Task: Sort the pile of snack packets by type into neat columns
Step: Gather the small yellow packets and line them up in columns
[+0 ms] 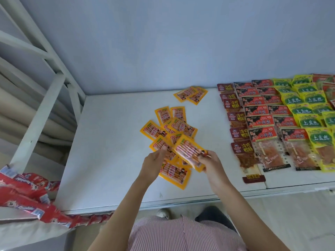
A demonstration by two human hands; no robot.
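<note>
A loose pile of yellow snack packets [170, 127] lies in the middle of the white table [112, 142]. My right hand [208, 160] grips a small stack of yellow packets [188, 151] just above the pile. My left hand [154, 160] touches the stack's left edge and the packets under it. Two more yellow packets [190, 95] lie apart near the back wall. On the right stand sorted columns: dark red packets [237, 124], red-and-black packets [261, 120] and green-yellow packets [308, 109].
A white metal bed frame [45, 84] rises at the left. Red wrappers [27, 200] spill over a surface at the lower left. The table's front edge runs just ahead of my striped shirt [172, 232]. A shoe shows on the floor below.
</note>
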